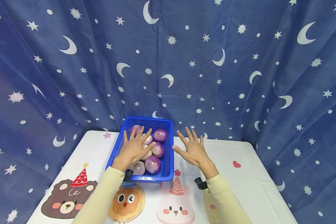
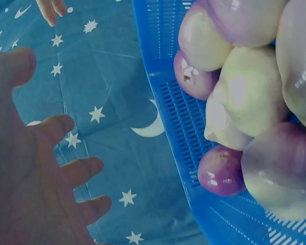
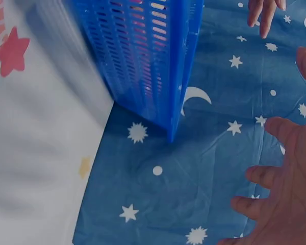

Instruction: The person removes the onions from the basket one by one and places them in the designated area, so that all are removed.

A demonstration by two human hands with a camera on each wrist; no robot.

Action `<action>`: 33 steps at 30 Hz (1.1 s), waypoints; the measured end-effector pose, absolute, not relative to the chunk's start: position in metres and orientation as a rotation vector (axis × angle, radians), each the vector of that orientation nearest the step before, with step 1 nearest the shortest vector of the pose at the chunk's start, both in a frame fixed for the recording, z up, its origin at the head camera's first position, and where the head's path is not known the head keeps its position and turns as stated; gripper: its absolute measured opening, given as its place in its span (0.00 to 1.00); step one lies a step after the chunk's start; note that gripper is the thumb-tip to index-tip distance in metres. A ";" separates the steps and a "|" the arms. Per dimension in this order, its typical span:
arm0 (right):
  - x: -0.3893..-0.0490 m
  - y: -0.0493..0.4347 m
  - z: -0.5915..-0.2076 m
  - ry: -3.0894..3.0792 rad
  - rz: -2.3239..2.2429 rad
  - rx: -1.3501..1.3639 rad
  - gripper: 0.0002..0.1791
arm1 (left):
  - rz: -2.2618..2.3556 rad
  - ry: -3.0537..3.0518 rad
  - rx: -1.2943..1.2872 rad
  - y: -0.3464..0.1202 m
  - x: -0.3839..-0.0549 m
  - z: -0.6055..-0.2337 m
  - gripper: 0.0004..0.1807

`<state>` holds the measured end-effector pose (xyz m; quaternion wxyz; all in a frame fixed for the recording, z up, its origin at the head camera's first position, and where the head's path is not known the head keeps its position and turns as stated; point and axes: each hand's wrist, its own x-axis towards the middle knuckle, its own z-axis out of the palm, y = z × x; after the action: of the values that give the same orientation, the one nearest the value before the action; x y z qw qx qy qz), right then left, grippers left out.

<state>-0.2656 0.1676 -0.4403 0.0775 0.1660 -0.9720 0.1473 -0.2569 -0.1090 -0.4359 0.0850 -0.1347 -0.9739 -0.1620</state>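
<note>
A blue plastic basket (image 1: 156, 178) with slotted walls holds several glossy purple-and-white onions (image 1: 152, 164), seen close up in the left wrist view as a heap of onions (image 2: 252, 89). Over the basket hovers my left hand (image 1: 134, 147), fingers spread and holding nothing; it hides part of the onions. To the right of the basket, my right hand (image 1: 194, 152) is held in the air, its fingers also spread. Apart from the basket wall (image 3: 132, 51), that right hand (image 3: 285, 194) grips nothing in the right wrist view.
The basket stands near the back of a white table (image 1: 226, 180) printed with cartoon animals, including a brown bear (image 1: 67, 199). A blue curtain (image 1: 184, 81) with moons and stars hangs behind and along both sides. Each wrist carries a small black device (image 1: 201, 183).
</note>
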 end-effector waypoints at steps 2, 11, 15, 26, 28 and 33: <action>-0.265 0.164 -0.440 -2.907 0.453 0.502 0.42 | -0.483 -2.890 -0.395 -0.113 -0.256 -0.438 0.39; -0.260 0.150 -0.447 -2.890 0.512 0.563 0.41 | -0.584 -2.900 -0.331 -0.131 -0.251 -0.444 0.38; -0.259 0.146 -0.450 -2.885 0.533 0.601 0.41 | -0.579 -2.904 -0.297 -0.140 -0.248 -0.445 0.39; -0.258 0.140 -0.452 -2.906 0.591 0.651 0.41 | -0.678 -2.902 -0.222 -0.162 -0.243 -0.440 0.38; -0.258 0.139 -0.452 -2.898 0.608 0.661 0.41 | -0.724 -2.889 -0.221 -0.166 -0.241 -0.438 0.38; -0.256 0.134 -0.450 -2.918 0.696 0.668 0.41 | -0.849 -2.868 -0.217 -0.179 -0.236 -0.436 0.37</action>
<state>-0.2561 0.1339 -0.4505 0.0342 0.2173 -0.9488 0.2265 -0.2363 -0.1786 -0.4357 0.0713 -0.0721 -0.9539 -0.2824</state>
